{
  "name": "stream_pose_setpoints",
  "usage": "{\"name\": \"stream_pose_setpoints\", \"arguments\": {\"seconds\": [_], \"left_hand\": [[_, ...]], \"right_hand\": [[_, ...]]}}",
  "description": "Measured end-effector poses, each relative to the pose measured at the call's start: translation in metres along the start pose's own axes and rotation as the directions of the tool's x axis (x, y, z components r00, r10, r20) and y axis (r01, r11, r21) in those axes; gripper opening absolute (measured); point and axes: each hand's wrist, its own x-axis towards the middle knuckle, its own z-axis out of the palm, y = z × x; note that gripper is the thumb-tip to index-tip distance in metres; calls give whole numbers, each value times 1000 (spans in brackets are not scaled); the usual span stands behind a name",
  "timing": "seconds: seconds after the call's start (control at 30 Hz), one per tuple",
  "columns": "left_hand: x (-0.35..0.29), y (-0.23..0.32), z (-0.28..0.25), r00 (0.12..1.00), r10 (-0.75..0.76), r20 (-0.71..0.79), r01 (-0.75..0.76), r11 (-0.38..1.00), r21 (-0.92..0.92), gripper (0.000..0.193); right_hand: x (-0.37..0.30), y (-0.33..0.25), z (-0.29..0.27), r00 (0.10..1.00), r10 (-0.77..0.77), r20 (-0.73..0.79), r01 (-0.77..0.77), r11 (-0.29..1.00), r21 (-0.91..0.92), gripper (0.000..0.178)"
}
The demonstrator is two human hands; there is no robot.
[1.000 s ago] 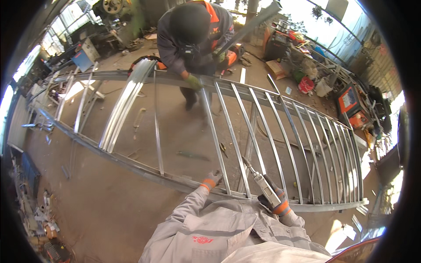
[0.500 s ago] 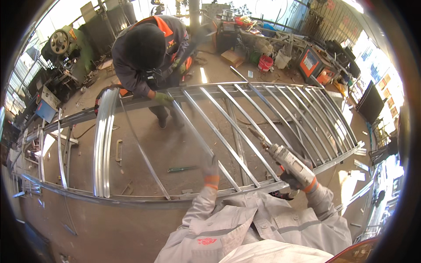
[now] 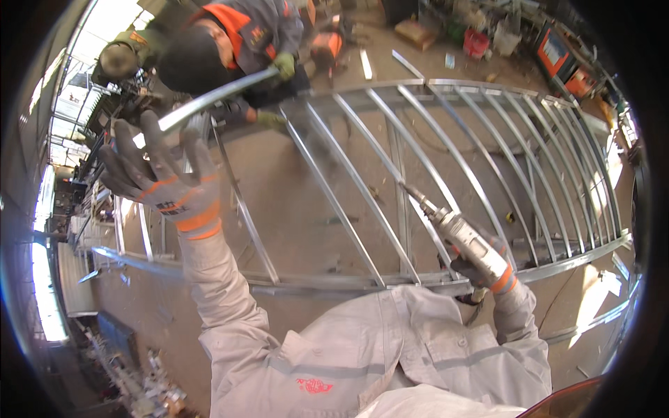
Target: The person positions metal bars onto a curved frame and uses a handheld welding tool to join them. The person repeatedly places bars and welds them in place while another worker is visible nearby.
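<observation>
two hands: left hand [image 3: 164,182] raised open, right hand [image 3: 481,268] apparently gripping drill [image 3: 460,233].

Dusty concrete floor [image 3: 306,188], sunlit; cluttered workshop benches [image 3: 488,35] behind.

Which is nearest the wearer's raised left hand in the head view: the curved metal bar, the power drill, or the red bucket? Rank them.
From the left hand:
1. Curved metal bar, just above the fingers.
2. Power drill, lower right.
3. Red bucket, far upper right.
</observation>
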Motion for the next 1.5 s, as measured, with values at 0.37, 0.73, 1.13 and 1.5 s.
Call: {"name": "stream_pose_setpoints", "arguments": {"seconds": [0.37,0.73,1.13,1.5], "left_hand": [[-15,23,-20,973,54,226,-87,987,137,49],[-51,5,-4,926,-84,369,58,995,82,61],[-171,52,-18,777,-3,630,124,981,-148,61],[-330,218,-108,-108,-71,992,990,-103,100,43]], "right_hand": [[54,30,-72,978,-173,119,138,957,255,64],[121,-21,-68,831,-366,418,374,925,66,60],[156,59,16,622,-60,781,-42,993,109,67],[150,131,16,460,-205,864,81,979,189,43]]}}
